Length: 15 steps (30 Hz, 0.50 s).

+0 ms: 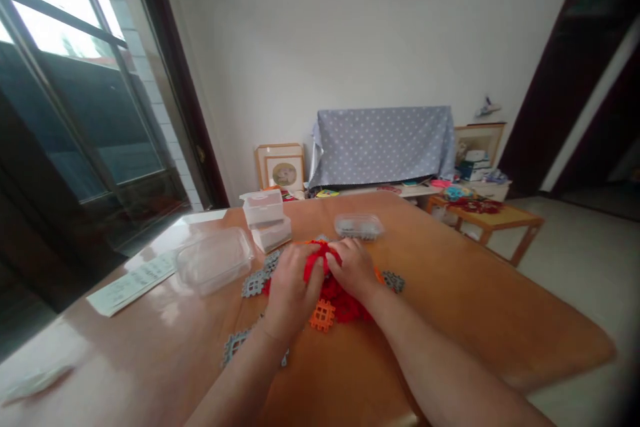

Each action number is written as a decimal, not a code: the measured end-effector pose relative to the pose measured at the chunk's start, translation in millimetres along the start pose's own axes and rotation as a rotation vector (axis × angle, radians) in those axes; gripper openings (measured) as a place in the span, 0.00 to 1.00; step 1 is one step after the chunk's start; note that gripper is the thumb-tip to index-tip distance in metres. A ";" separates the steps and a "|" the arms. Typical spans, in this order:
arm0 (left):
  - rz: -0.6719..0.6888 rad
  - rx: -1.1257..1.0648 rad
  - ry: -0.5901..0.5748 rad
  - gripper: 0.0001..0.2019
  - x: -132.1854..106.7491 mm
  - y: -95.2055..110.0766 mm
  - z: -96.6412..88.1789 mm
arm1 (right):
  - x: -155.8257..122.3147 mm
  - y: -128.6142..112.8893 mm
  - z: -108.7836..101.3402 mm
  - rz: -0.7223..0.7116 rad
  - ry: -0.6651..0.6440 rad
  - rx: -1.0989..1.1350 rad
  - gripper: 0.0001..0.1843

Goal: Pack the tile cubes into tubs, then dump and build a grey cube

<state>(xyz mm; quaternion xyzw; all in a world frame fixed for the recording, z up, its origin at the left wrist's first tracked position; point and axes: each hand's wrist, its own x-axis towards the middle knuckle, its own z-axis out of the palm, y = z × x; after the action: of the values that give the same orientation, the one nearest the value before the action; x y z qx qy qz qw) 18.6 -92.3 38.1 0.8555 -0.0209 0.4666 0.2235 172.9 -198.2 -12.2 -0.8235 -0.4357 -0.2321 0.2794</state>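
Observation:
Both my hands meet over a heap of red plastic lattice tiles [345, 303] on the wooden table [450, 293]. My left hand [290, 283] and my right hand [353, 267] are closed on a red tile piece [316, 260] held between them. An orange tile [323, 315] lies just in front of my left hand. Grey tiles lie around the heap: one [255, 282] left of my left hand, one [394, 280] right of my right wrist, another [234, 345] beside my left forearm.
Clear plastic boxes stand on the table: a large one [215, 267] at left, a stacked pair [265, 217] behind it, a small one [359, 225] beyond my hands. A printed paper sheet [133, 282] lies at left. A low wooden side table [493, 219] stands at right.

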 end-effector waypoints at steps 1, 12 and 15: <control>0.034 -0.061 -0.107 0.10 -2.0 11.9 10.6 | 0.1 2.5 0.6 0.004 -0.004 -0.007 0.13; 0.074 -0.185 -0.680 0.23 -38.3 108.7 78.2 | -1.2 2.3 -3.2 0.028 0.039 0.012 0.13; 0.303 -0.300 -0.970 0.20 -91.1 156.8 83.3 | -2.8 -0.1 -5.8 0.010 0.067 0.033 0.13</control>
<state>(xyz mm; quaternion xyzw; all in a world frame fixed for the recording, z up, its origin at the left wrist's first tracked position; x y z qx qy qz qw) -5.4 -282.6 -17.2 0.9192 -0.3116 0.0362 0.2381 170.5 -203.6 -9.6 -0.8127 -0.4260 -0.2507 0.3087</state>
